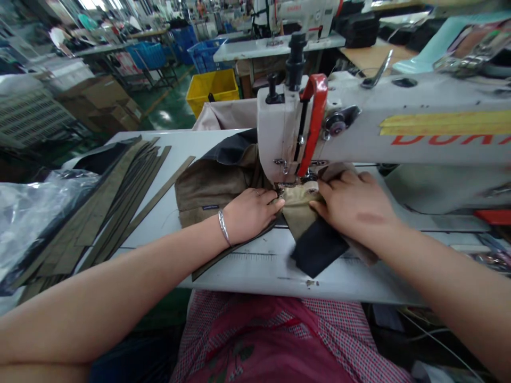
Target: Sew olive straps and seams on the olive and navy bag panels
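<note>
A white sewing machine (275,127) stands over a brown fabric piece (211,191) with dark lining and a small dark label. My left hand (253,215), a silver bracelet at its wrist, holds the fabric just left of the presser foot (280,192), thumb and fingers drawn together. To the right of the foot, the fingers of my right hand (351,199) curl over the same work, thumb low on its near side. Between the hands a lighter, tan part (297,213) shows, with a black flap (319,247) hanging toward me. Fabric under the right palm is mostly hidden.
Olive fabric strips (136,186) lie in a pile at the left of the white table (239,276), beside clear plastic wrapping (43,213). Beyond are a yellow bin (213,88), blue crates (147,55), cardboard boxes (99,101) and another sewing machine (307,16). People work far back.
</note>
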Motion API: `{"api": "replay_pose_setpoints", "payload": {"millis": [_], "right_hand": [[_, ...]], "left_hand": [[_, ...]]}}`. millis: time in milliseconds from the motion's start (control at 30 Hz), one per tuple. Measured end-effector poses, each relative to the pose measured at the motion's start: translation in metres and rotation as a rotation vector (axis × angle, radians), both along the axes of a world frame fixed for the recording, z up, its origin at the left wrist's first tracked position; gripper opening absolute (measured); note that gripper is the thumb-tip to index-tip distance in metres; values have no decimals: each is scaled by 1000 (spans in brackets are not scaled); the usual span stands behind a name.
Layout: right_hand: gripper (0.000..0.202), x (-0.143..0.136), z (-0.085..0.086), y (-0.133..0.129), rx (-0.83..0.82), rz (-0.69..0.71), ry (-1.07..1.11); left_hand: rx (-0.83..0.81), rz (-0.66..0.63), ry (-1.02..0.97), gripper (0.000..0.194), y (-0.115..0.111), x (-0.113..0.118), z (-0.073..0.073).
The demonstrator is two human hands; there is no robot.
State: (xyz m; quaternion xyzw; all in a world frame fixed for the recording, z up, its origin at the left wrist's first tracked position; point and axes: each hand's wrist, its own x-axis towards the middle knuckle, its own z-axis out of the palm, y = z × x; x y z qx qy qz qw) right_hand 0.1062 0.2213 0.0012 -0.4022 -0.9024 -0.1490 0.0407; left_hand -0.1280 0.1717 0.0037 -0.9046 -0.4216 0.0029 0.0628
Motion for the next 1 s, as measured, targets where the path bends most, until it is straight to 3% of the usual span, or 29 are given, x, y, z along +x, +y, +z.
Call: {"api": "replay_pose_setpoints", "payload": {"millis": [67, 100, 233, 333, 433, 533, 600, 633, 700, 767, 833, 900, 967, 1000], "right_hand": [[48, 8, -8, 0, 32, -33, 24], [46, 11, -12, -3, 29, 17, 42], [42, 21, -20, -20, -117, 396, 56], [58, 37, -13, -35, -279, 455, 59], [85, 55, 0, -49, -411, 447, 53], [92, 65, 7, -55, -471, 454, 22], [85, 63, 5, -55, -494, 452, 25], [80, 61, 3, -56, -503, 443, 34], [63, 52, -2, -58, -503, 411, 52], [47, 43, -5, -66, -479, 396, 70], [38, 34, -4, -77, -476, 403, 111], [38, 27, 3, -86, -567, 411, 170], [36, 23, 13, -88, -651, 401, 261], [34, 22, 17, -86, -620, 370, 317]], "left_hand": [[-1, 8, -7, 35, 0, 1, -3], [-5, 14, -17, 35, 1, 1, -4], [-107, 11, -91, 43, 0, -8, -5], [-317, -19, -154, 49, -20, -32, 12], [-509, 0, -221, 65, -59, -68, 34], [-453, 135, -208, 100, -96, -100, 36], [-332, 196, -163, 100, -109, -112, 25], [-264, 199, -159, 87, -113, -114, 19], [-144, 146, -216, 55, -114, -108, 11], [-76, 41, -325, 42, -111, -91, 15], [-143, -32, -370, 35, -107, -65, 29], [-336, -35, -319, 35, -99, -37, 43], [-437, -11, -259, 37, -86, -11, 48], [-403, 4, -246, 36, -78, 0, 46]]}}
